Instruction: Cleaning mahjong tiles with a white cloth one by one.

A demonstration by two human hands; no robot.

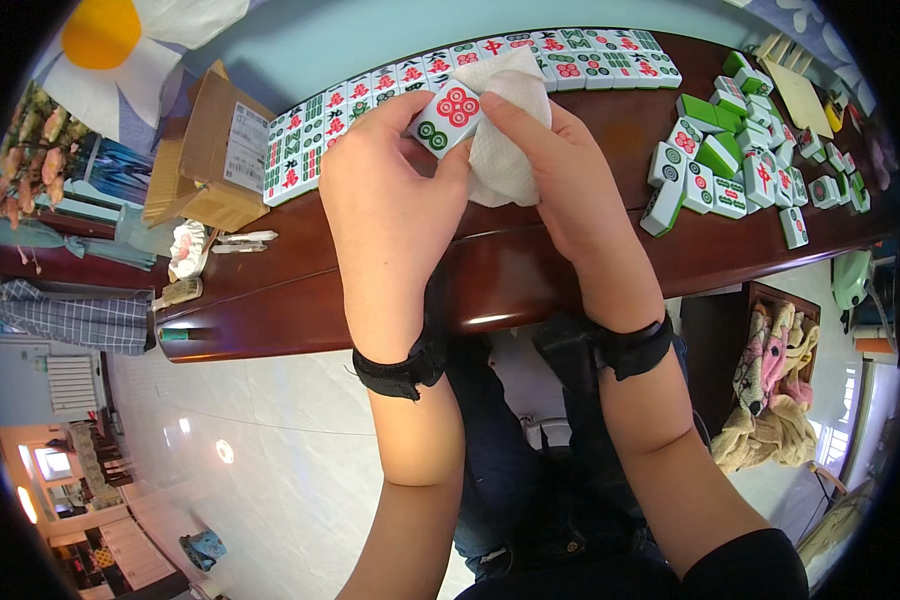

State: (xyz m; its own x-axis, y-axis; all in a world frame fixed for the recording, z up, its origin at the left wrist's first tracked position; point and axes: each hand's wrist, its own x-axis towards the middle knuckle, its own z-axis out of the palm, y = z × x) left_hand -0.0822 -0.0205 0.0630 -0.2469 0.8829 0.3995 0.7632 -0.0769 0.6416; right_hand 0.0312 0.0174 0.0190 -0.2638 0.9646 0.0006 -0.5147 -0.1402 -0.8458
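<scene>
A mahjong tile (448, 118) with red and green circles faces up between the fingers of my left hand (397, 172). In my right hand (562, 157) is a folded white paper towel (506, 161), its edge against the tile's right side. Beyond both hands, rows of face-up mahjong tiles (596, 69) line the back of the dark wooden table (525, 262); my hands hide part of them. On the right lies a loose heap of mahjong tiles (727, 150), some showing green backs, others showing faces.
An open cardboard box (217, 150) stands at the rows' left end. Near it lie a white shell-like dish (188, 250), clear sticks (244, 241) and a brush (180, 292). A pale board (799, 97) is behind the heap. Cloths (776, 375) fill a crate below the table's right side.
</scene>
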